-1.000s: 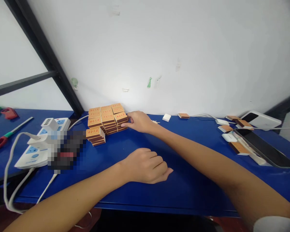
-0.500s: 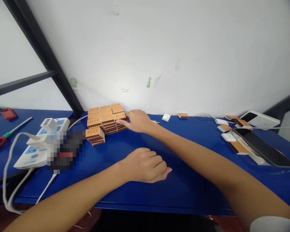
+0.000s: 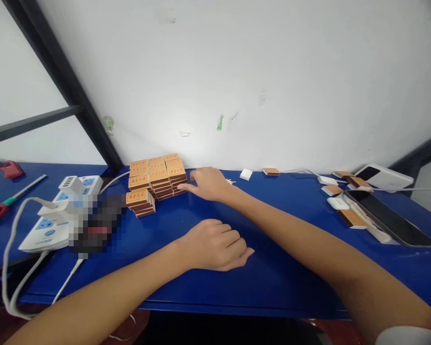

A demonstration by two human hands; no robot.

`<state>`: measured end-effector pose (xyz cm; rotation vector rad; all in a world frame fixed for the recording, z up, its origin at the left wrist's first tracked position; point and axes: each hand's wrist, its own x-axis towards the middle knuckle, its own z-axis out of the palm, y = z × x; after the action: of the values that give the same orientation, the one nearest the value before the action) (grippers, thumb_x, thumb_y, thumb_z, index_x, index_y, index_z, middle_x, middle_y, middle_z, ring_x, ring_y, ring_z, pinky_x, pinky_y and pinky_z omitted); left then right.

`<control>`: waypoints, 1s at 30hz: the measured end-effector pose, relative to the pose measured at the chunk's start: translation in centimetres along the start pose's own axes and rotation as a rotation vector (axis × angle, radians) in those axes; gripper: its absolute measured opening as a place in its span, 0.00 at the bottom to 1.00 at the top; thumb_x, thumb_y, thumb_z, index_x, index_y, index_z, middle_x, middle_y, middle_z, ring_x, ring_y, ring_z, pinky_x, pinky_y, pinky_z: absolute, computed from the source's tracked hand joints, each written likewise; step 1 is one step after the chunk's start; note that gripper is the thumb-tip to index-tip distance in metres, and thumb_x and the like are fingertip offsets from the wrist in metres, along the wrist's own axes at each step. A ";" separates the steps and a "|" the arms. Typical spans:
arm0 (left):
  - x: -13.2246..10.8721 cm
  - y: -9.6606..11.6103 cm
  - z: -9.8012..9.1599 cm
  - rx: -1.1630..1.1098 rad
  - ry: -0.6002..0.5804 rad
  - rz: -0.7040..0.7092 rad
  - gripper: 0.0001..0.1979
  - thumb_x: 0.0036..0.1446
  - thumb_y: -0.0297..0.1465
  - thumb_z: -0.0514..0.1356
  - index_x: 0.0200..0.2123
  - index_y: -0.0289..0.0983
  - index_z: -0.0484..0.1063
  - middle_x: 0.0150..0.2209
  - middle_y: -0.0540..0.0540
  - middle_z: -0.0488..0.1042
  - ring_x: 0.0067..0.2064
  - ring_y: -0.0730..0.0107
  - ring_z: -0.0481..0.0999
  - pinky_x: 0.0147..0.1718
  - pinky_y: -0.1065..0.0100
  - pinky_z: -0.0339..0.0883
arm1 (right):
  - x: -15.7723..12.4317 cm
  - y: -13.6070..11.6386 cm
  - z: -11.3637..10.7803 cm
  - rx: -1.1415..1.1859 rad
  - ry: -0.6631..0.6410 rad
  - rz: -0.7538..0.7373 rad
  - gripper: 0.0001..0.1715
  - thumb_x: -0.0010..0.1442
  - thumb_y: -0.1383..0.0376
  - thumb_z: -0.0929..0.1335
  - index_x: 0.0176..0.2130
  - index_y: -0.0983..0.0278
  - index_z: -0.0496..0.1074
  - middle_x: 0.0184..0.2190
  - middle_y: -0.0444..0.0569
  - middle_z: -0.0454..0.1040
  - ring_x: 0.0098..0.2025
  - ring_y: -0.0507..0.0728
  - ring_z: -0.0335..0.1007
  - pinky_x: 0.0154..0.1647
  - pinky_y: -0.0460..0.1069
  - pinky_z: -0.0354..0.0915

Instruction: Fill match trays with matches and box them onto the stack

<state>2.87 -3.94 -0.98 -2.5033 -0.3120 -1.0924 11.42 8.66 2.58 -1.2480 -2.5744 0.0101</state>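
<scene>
Bundled matchboxes [image 3: 158,173] with orange labels are stacked against the wall on the blue table. A smaller, uneven pile of matchboxes [image 3: 140,203] stands in front of their left end. My right hand [image 3: 208,183] is at the right side of the big stack, thumb and fingers apart. Its thumb tip overlaps the lower boxes; whether it touches them I cannot tell. My left hand [image 3: 217,245] rests palm down on the table with curled fingers, closed; the inside of its palm is hidden. Behind my right wrist lie several loose matchsticks [image 3: 231,181].
At left are a white power strip [image 3: 46,235] with plugs and cables, and a lighter [image 3: 7,203]. A white matchbox tray [image 3: 246,174] and a matchbox sleeve [image 3: 271,171] lie near the wall. A phone [image 3: 388,218], a power bank [image 3: 395,178] and more sleeves [image 3: 352,219] are at right.
My right hand has shifted slightly right, drawing a little away from the stack, with thumb and finger wider apart. The left hand stays in place. The view has shifted very slightly.
</scene>
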 end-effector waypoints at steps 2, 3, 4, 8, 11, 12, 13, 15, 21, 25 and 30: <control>-0.1 -0.1 0.1 -0.017 -0.008 -0.046 0.18 0.66 0.34 0.62 0.23 0.37 0.69 0.19 0.54 0.63 0.20 0.75 0.62 0.21 0.66 0.55 | -1.1 1.1 -0.3 0.004 -0.006 0.021 0.39 0.68 0.35 0.61 0.40 0.65 0.79 0.38 0.59 0.82 0.39 0.64 0.76 0.36 0.53 0.58; -0.2 -0.3 0.2 -0.034 -0.015 -0.078 0.18 0.67 0.34 0.61 0.23 0.37 0.69 0.19 0.54 0.64 0.20 0.76 0.63 0.21 0.66 0.56 | -1.9 2.0 -0.5 0.009 -0.005 0.040 0.36 0.68 0.37 0.62 0.40 0.64 0.79 0.37 0.57 0.82 0.39 0.62 0.76 0.35 0.52 0.58; -0.4 -0.5 0.3 -0.055 -0.027 -0.114 0.18 0.67 0.34 0.61 0.23 0.37 0.70 0.19 0.54 0.64 0.20 0.75 0.63 0.21 0.66 0.56 | -2.7 3.0 -0.7 0.020 -0.005 0.069 0.33 0.69 0.39 0.64 0.39 0.63 0.79 0.36 0.55 0.82 0.38 0.61 0.75 0.34 0.52 0.57; -1.2 -1.9 0.5 -0.122 -0.114 -0.281 0.15 0.67 0.34 0.60 0.26 0.37 0.74 0.20 0.53 0.69 0.21 0.74 0.69 0.22 0.67 0.57 | -6.6 8.8 -1.4 0.068 0.057 0.240 0.17 0.68 0.52 0.70 0.37 0.62 0.78 0.32 0.49 0.79 0.33 0.57 0.72 0.32 0.50 0.55; -1.7 -3.3 0.3 -0.139 -0.166 -0.386 0.14 0.67 0.34 0.61 0.28 0.37 0.75 0.22 0.53 0.73 0.22 0.74 0.71 0.23 0.68 0.57 | -9.3 13.6 -1.3 0.065 0.238 0.313 0.12 0.68 0.57 0.69 0.41 0.63 0.77 0.32 0.48 0.77 0.34 0.57 0.71 0.36 0.50 0.59; -1.8 -3.8 0.2 -0.139 -0.171 -0.411 0.13 0.67 0.34 0.61 0.29 0.37 0.76 0.22 0.53 0.74 0.22 0.74 0.71 0.23 0.68 0.57 | -9.9 14.8 -1.1 0.050 0.269 0.315 0.13 0.67 0.57 0.70 0.44 0.63 0.77 0.34 0.50 0.77 0.35 0.57 0.71 0.38 0.50 0.60; -1.9 -4.3 0.1 -0.134 -0.171 -0.436 0.13 0.67 0.34 0.61 0.29 0.37 0.76 0.22 0.53 0.74 0.22 0.74 0.71 0.23 0.69 0.57 | -10.3 15.9 -0.9 0.053 0.277 0.301 0.15 0.66 0.57 0.70 0.46 0.64 0.77 0.37 0.51 0.76 0.35 0.57 0.71 0.39 0.51 0.61; -2.0 -5.1 -0.1 -0.125 -0.182 -0.487 0.13 0.67 0.35 0.61 0.30 0.37 0.77 0.23 0.53 0.75 0.22 0.75 0.71 0.24 0.69 0.57 | -10.6 17.2 -0.5 0.086 0.266 0.282 0.17 0.65 0.55 0.71 0.48 0.63 0.77 0.39 0.52 0.75 0.37 0.58 0.71 0.42 0.51 0.63; -2.3 -6.2 -0.3 -0.155 -0.323 -0.683 0.13 0.66 0.37 0.61 0.31 0.38 0.78 0.24 0.52 0.74 0.24 0.74 0.71 0.27 0.69 0.59 | -9.3 16.5 0.4 0.129 0.164 0.262 0.14 0.68 0.56 0.68 0.38 0.64 0.76 0.36 0.51 0.73 0.35 0.57 0.69 0.40 0.51 0.62; -2.4 -6.2 -0.2 -0.142 -0.402 -0.758 0.10 0.66 0.38 0.61 0.39 0.39 0.79 0.25 0.52 0.75 0.26 0.72 0.72 0.29 0.69 0.59 | -9.7 14.1 -0.8 0.177 0.168 0.205 0.12 0.68 0.59 0.68 0.34 0.64 0.74 0.31 0.48 0.72 0.32 0.55 0.66 0.37 0.50 0.59; -2.1 -6.2 -0.2 -0.121 -0.407 -0.810 0.17 0.65 0.39 0.63 0.54 0.41 0.74 0.31 0.52 0.76 0.31 0.69 0.75 0.32 0.67 0.65 | -10.9 9.7 -2.6 0.427 0.062 0.019 0.11 0.70 0.59 0.68 0.39 0.63 0.76 0.32 0.47 0.74 0.32 0.54 0.66 0.36 0.49 0.59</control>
<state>-0.85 1.42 -0.75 -2.7481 -1.5101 -0.8352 25.95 6.06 1.17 -1.0878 -2.3387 0.4893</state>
